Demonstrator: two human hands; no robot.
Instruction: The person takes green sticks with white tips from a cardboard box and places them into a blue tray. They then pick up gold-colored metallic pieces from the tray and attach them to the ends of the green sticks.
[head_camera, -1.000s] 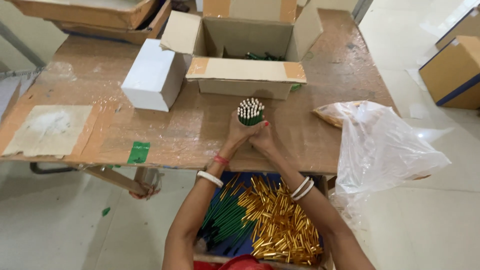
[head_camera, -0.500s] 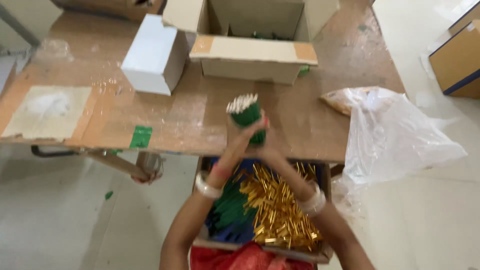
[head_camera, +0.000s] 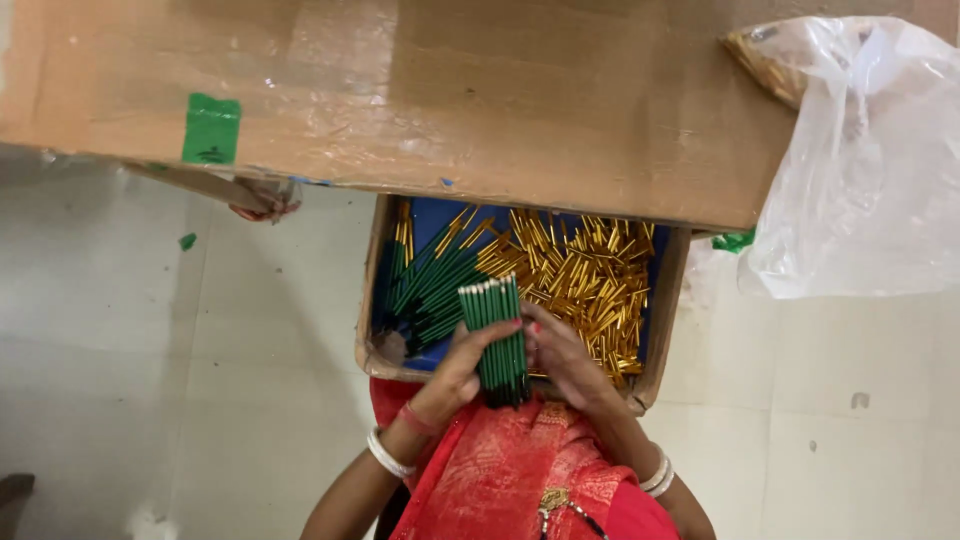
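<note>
Below the cardboard-topped bench (head_camera: 450, 100), a tray (head_camera: 662, 330) on the person's lap holds loose green sticks (head_camera: 430, 280) and gold tubes (head_camera: 580, 280). At right, a clear plastic bag (head_camera: 860, 180) hangs off the bench edge. Over the tray, left hand (head_camera: 462, 365) and right hand (head_camera: 562, 360) are both closed around one upright bundle of green sticks (head_camera: 495, 335).
</note>
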